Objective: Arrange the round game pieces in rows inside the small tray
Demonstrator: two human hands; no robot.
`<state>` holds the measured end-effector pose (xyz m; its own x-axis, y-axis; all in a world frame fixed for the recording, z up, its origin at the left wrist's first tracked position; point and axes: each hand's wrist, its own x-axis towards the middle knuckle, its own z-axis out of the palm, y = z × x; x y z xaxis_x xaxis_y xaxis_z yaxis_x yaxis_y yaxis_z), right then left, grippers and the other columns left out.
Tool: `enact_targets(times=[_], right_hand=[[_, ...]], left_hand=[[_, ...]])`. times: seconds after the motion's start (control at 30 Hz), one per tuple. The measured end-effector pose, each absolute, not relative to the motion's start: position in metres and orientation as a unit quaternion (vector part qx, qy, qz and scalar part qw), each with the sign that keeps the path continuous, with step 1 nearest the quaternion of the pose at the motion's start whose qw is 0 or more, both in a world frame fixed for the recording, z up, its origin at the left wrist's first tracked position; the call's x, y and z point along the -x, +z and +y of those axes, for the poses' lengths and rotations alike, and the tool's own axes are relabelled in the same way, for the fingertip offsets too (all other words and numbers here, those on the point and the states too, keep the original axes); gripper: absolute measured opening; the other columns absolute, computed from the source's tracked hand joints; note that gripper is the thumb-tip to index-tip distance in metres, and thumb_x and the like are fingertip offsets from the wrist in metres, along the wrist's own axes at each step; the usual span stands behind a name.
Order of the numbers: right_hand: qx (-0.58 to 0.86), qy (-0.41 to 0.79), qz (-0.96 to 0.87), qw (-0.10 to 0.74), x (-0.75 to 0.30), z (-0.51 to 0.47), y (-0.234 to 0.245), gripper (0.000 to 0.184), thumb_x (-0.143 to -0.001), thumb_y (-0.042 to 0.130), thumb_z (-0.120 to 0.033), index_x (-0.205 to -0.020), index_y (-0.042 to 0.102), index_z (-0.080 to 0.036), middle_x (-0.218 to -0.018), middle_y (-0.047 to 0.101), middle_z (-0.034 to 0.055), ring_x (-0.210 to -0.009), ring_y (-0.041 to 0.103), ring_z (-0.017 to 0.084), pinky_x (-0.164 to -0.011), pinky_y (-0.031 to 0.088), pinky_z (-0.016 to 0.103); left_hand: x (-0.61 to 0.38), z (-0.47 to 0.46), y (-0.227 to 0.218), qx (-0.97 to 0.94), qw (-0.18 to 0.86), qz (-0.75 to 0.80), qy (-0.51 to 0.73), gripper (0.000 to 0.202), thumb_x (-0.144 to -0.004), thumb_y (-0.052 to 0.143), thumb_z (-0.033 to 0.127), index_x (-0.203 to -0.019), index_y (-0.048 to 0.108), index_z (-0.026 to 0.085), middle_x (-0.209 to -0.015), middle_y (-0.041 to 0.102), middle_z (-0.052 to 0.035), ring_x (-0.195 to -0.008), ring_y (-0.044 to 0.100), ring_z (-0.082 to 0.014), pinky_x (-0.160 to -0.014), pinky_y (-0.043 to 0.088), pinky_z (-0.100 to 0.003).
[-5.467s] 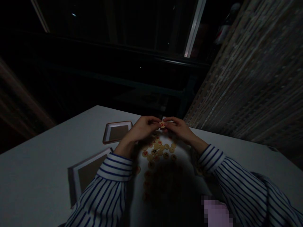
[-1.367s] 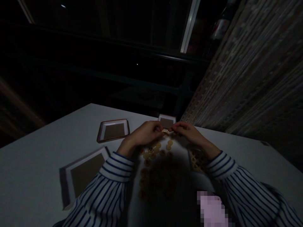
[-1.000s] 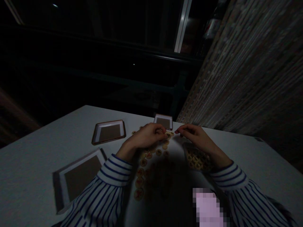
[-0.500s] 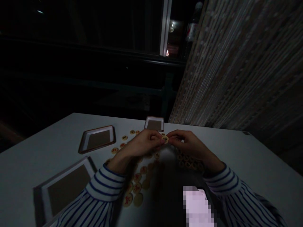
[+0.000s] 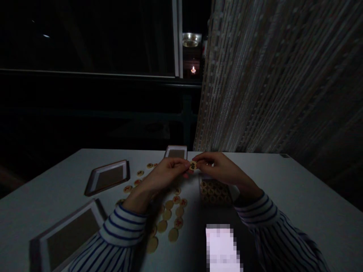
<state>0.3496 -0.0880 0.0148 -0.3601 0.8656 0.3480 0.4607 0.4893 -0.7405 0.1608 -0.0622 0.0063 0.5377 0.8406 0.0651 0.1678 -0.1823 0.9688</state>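
Observation:
A round Chinese chess piece (image 5: 193, 165) with a dark character on its face is pinched between both hands above the table. My left hand (image 5: 166, 173) grips its left edge with fingertips. My right hand (image 5: 219, 166) has its fingertips on the right edge. Below my left forearm lie loose pieces, some with red characters, such as one piece (image 5: 178, 223), and some blank side up, such as another piece (image 5: 173, 235). Under my right hand, rows of pieces (image 5: 214, 192) sit together in what looks like a low box, its edges dim.
Shallow rectangular trays or frames stand on the white table (image 5: 283, 189): one at left (image 5: 110, 177), a bigger one nearer me (image 5: 70, 234), a small one at the back (image 5: 176, 152). A blurred bright rectangle (image 5: 222, 247) is in front. A string curtain (image 5: 241, 75) hangs at right.
My view has shifted, so the table appears further left and lower. The held piece has turned a little, and more of the grouped pieces show under my right hand.

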Motion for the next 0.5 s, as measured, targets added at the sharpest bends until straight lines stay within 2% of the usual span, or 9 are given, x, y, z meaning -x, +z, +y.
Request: enact_targets(times=[0.2, 0.33, 0.5], right_hand=[[0.444, 0.21, -0.778, 0.391, -0.367, -0.084, 0.02, 0.023, -0.075, 0.051, -0.017, -0.093, 0.066, -0.016, -0.082, 0.067, 0.0018, -0.071, 0.058, 0.011, -0.064, 0.042, 0.023], [0.452, 0.208, -0.773, 0.394, -0.373, -0.086, 0.023, 0.024, -0.076, 0.052, -0.018, -0.096, 0.065, -0.016, -0.083, 0.068, 0.0025, -0.075, 0.059, 0.012, -0.066, 0.043, 0.024], [0.445, 0.229, -0.776, 0.384, -0.373, -0.09, 0.026, 0.022, -0.077, 0.052, -0.018, -0.095, 0.063, -0.016, -0.081, 0.068, 0.0023, -0.075, 0.06, 0.012, -0.067, 0.044, 0.024]], left_hand=[[-0.19, -0.056, 0.008, -0.672, 0.51, 0.375, 0.384, 0.025, -0.07, 0.063, 0.037, -0.077, 0.067, 0.014, -0.077, 0.068, -0.0046, -0.069, 0.058, -0.0134, -0.072, 0.044, -0.027], [-0.197, -0.059, 0.01, -0.666, 0.497, 0.38, 0.407, 0.027, -0.07, 0.063, 0.036, -0.086, 0.068, 0.015, -0.083, 0.068, -0.0048, -0.074, 0.059, -0.0143, -0.074, 0.044, -0.027], [-0.195, -0.063, 0.012, -0.675, 0.479, 0.393, 0.402, 0.029, -0.072, 0.061, 0.039, -0.088, 0.069, 0.016, -0.081, 0.069, -0.0046, -0.074, 0.058, -0.0153, -0.072, 0.043, -0.027]])
